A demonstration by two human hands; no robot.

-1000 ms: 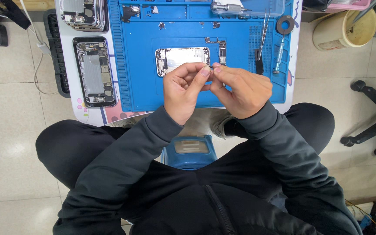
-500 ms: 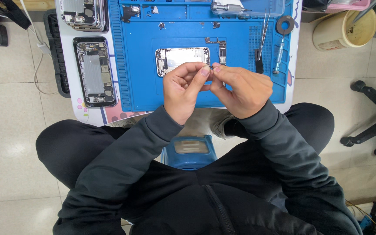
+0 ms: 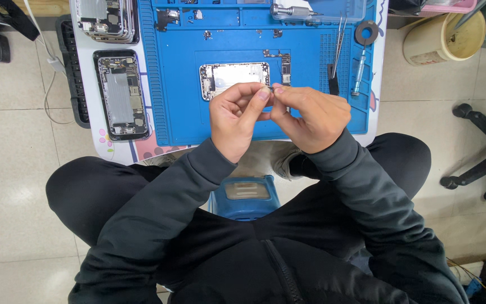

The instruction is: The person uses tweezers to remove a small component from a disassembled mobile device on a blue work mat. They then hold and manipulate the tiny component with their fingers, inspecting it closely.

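Head view: we pinch a tiny dark part (image 3: 271,90) between both hands, left hand (image 3: 235,115) and right hand (image 3: 312,117) closed on it, just above the opened phone shell (image 3: 233,76) on the blue mat (image 3: 178,84). Disassembly looks well advanced; small parts (image 3: 279,59) lie out.

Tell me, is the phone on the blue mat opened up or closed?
Opened up: the phone lies flat on the blue mat, inner parts exposed.

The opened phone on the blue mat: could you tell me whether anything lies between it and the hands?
Nothing visible does. The left hand and right hand pinch a tiny part together just in front of the phone, their fingertips overlapping its near edge. The tweezers and screwdriver lie off to the right on the mat.
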